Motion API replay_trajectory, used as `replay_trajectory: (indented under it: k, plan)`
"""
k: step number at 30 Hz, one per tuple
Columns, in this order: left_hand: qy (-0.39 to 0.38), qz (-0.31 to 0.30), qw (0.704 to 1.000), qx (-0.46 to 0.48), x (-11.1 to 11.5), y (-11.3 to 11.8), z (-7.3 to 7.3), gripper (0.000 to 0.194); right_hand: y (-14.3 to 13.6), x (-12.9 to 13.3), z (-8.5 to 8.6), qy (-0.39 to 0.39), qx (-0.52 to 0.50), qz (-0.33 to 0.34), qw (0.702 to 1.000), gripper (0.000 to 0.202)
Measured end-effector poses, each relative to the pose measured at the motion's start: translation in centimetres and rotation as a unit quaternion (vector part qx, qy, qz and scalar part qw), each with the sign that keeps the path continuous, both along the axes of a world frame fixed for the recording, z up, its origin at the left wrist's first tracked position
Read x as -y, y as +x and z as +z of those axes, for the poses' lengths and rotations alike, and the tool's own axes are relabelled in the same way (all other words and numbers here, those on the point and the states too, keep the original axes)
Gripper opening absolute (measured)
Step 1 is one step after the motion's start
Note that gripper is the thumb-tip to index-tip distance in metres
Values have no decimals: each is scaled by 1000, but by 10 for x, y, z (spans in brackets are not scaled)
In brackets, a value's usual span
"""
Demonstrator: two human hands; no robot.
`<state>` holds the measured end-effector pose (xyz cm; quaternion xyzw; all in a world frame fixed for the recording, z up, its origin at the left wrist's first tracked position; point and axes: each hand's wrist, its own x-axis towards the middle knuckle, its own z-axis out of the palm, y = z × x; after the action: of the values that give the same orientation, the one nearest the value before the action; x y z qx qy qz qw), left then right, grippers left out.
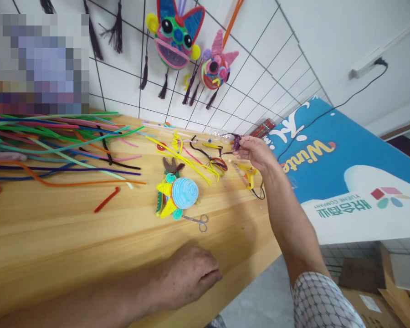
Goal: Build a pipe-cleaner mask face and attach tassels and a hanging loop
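At the back of the table my right hand pinches a dark purple tassel between thumb and fingers. Near the front edge my left hand is curled into a loose fist over the wood, with nothing showing in it. Between my hands lies an animal-head ornament wound from chenille stems, its light blue dome facing me, with yellow points and turquoise discs. Small scissors lie partly against it. A yellow hot glue gun lies just below my right hand.
Many coloured chenille stems cover the table's left side. Yellow stems and black and brown pieces lie mid-back. Two finished ornaments hang on the wire grid. A blue and white board stands right; cardboard boxes sit below.
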<state>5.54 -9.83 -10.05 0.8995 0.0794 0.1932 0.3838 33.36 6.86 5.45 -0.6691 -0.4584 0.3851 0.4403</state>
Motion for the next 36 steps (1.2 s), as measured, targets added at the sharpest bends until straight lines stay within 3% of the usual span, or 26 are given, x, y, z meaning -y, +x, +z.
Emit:
replay_trajectory:
  k: [6,12,20,23,27,36]
  plan:
    - [-18,-5,1000,19,-1,-1,2,37,12,-15,-14,16,31,-16,999,25]
    - [-19,-4,1000,-2,0,0,2,35,27,-37,-36,61,194,-35,979,14]
    - [-11,-15,1000,-18,-2,-1,6,34,29,-50,-44,42,55,-11,998,18]
    - [-15,-24,999,-37,-3,-2,10,35,25,-57,-46,42,127,-23,991,18]
    - [-21,-22,999,-43,-3,-3,11,35,17,-71,-52,32,313,-27,949,12]
    - [-28,-13,999,-39,-2,-2,10,37,20,-90,-62,-100,539,19,836,19]
